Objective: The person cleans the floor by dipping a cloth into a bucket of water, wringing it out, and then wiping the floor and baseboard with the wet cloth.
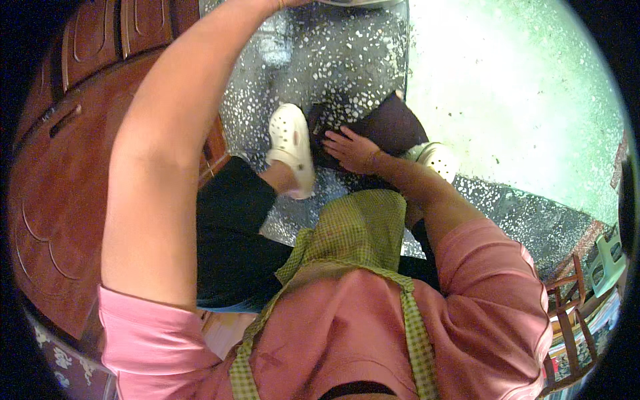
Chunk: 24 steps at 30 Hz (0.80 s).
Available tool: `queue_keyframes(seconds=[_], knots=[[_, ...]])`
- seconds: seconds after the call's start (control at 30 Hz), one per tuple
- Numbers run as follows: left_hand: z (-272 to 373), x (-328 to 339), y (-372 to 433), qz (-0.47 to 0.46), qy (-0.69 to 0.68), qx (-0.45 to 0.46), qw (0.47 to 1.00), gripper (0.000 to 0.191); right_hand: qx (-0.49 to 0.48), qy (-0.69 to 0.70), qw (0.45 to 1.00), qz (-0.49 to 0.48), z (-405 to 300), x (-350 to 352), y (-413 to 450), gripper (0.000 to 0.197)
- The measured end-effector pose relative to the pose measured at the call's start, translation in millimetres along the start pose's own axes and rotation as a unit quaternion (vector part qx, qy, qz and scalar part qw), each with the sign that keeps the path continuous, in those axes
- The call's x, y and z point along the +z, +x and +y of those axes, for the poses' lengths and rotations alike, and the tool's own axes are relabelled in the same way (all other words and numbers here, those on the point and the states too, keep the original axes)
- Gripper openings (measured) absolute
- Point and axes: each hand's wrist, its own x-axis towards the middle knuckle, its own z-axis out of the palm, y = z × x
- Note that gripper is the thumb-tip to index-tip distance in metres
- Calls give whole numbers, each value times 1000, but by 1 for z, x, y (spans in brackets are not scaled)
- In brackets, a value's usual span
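Observation:
My right hand [352, 150] lies palm down with its fingers apart on a dark cloth [392, 125]. This cloth is on the speckled terrazzo floor [350, 55] between my two white clogs, one on the left [290, 127] and one on the right [440, 159]. My left arm stretches forward to the top edge, where only a sliver of my left hand [295, 2] shows. Beside it is the rim of a pale, shiny object [360, 3], mostly cut off. Whether my left fingers grip it cannot be seen.
A brown wooden cabinet [65, 190] with carved panels stands close on my left. Bright light falls on the pale floor [500, 100] to the right. At the lower right are a reddish-brown frame [567, 295] and a light green plastic object [606, 262]. A green checked apron [362, 225] hangs before me.

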Motion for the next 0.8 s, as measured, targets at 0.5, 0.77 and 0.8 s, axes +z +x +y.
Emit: queue_keyframes(seconds=[0.5,0.77,0.8], knots=[[2,5,-4,60,-8,12,998,50,-20,55,985,165,26,-19,127,37],[2,-5,-9,44,-41,5,998,49,261,-75,959,81,179,-103,52,55],[2,-5,-9,38,-43,7,998,48,299,-96,947,66,190,-109,26,55]])
